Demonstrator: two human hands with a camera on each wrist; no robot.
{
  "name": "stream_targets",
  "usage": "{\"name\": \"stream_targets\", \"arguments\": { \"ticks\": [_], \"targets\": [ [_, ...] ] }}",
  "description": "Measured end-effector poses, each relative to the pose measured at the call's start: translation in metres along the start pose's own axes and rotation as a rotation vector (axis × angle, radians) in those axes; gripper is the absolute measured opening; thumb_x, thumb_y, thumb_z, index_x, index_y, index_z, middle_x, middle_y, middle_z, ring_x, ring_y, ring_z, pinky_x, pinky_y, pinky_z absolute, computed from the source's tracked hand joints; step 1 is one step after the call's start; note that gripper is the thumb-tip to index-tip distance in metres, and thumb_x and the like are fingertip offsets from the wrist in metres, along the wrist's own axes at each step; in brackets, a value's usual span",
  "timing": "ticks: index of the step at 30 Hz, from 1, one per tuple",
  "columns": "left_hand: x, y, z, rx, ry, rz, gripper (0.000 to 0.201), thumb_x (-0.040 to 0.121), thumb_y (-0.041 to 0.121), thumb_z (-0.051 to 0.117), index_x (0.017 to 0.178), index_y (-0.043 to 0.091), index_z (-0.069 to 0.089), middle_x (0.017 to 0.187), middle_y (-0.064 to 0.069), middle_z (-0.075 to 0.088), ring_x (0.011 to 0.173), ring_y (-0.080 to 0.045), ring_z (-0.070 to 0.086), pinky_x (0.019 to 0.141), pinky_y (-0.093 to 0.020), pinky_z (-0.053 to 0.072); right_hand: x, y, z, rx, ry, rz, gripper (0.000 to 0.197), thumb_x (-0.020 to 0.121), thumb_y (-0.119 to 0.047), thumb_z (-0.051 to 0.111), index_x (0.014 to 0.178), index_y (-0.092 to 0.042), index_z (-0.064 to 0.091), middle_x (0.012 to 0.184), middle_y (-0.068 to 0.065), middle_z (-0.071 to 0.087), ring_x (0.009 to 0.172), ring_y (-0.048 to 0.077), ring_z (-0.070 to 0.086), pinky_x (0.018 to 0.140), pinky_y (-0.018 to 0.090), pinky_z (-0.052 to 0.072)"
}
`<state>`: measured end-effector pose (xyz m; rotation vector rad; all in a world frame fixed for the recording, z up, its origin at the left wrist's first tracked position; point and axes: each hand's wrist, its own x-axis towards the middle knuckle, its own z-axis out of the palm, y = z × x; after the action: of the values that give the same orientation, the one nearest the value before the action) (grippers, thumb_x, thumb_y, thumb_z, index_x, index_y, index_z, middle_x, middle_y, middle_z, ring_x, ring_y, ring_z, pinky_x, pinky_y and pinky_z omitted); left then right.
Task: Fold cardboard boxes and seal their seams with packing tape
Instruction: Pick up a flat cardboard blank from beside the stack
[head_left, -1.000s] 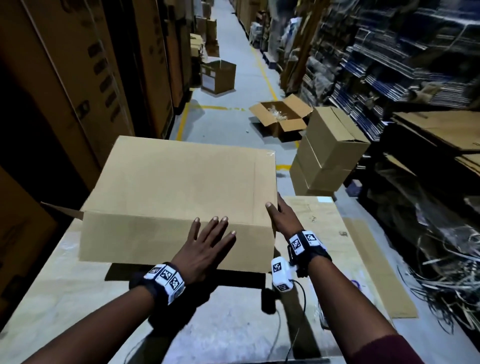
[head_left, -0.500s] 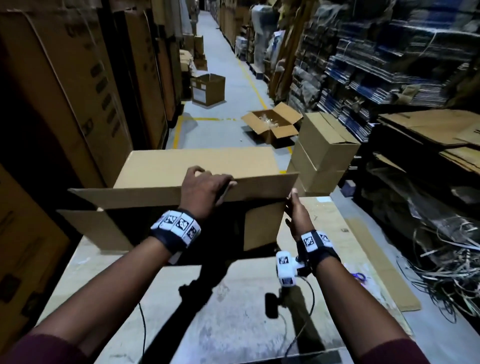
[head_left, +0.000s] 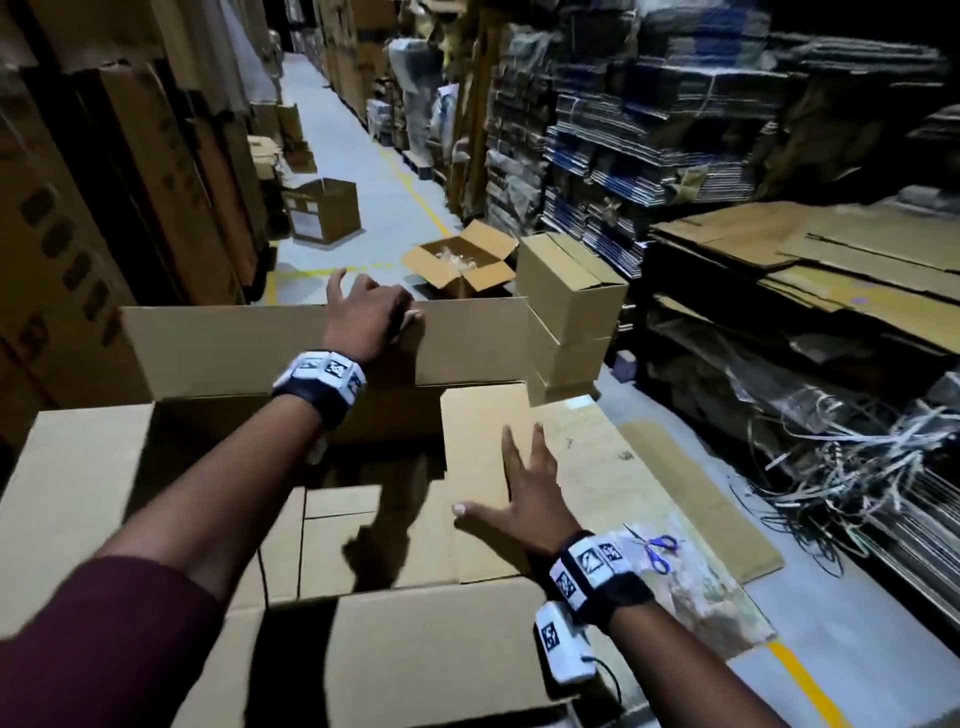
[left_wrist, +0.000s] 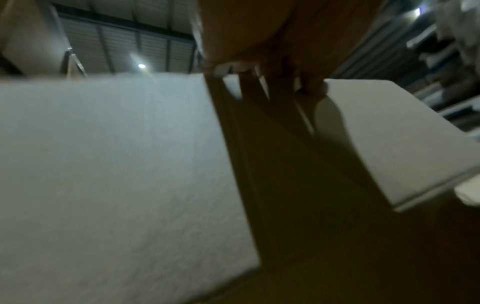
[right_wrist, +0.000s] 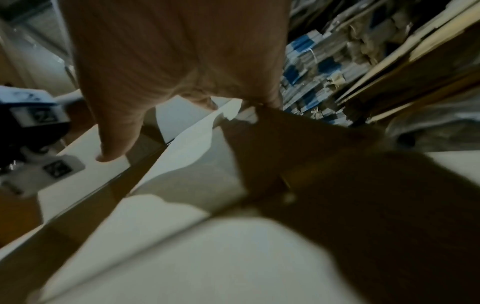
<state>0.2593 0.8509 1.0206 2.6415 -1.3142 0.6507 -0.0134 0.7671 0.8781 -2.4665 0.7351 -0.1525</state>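
Note:
A large brown cardboard box (head_left: 415, 649) stands on the table with its open side up and its flaps spread. My left hand (head_left: 374, 317) reaches across it and grips the top edge of the upright far flap (head_left: 218, 348); in the left wrist view the fingers (left_wrist: 262, 70) curl over that edge. My right hand (head_left: 514, 483) lies spread, fingers straight, on the right-side flap (head_left: 478, 431), which is folded inward. In the right wrist view the palm and thumb (right_wrist: 114, 142) hover over pale cardboard. No tape is in sight.
Blue-handled scissors (head_left: 657, 548) lie on the table (head_left: 597, 447) right of the box. Stacked closed boxes (head_left: 566, 312) stand beyond the table's far right corner. An open box (head_left: 460, 265) sits on the aisle floor. Flat cardboard (head_left: 831, 260) and loose strapping (head_left: 831, 467) fill the right.
The box was tipped from lying closed-side up to open side up. My left hand went from the near wall to the far flap. My right hand moved from the box's right side onto the right flap.

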Motion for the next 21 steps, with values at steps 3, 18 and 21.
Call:
{"name": "stream_targets", "arguments": {
  "ticks": [3,18,21],
  "targets": [
    [-0.013,0.015,0.038,0.062,-0.218,-0.144,0.083,0.093,0.035,0.063,0.159,0.017,0.015,0.164,-0.02,0.013,0.151,-0.035,0.011,0.12,-0.061,0.005,-0.003,0.006,0.022,-0.253,-0.037,-0.043,0.118,0.073,-0.098,0.031,0.163,-0.031,-0.004,0.166,0.008,-0.029,0.154,0.03,-0.024,0.123,0.057,0.003],
    [-0.28,-0.016,0.073,-0.431,-0.232,-0.28,0.06,0.09,0.058,0.047,0.137,0.02,0.051,0.137,-0.007,0.051,0.134,-0.029,0.039,0.121,-0.047,0.019,0.051,0.008,0.031,-0.497,0.025,-0.13,0.096,0.086,-0.089,0.005,0.158,-0.03,0.028,0.169,0.006,0.016,0.156,0.031,0.004,0.12,0.066,0.004],
    [-0.293,-0.033,0.078,-0.448,0.0,-0.627,0.067,0.089,0.046,0.064,0.144,0.012,0.044,0.156,-0.019,0.03,0.146,-0.036,0.022,0.122,-0.047,0.017,0.033,-0.018,0.053,-0.514,-0.044,-0.323,0.102,0.084,-0.089,0.024,0.163,-0.025,0.012,0.171,0.012,0.004,0.157,0.032,-0.003,0.12,0.067,-0.002]
  ]
}}
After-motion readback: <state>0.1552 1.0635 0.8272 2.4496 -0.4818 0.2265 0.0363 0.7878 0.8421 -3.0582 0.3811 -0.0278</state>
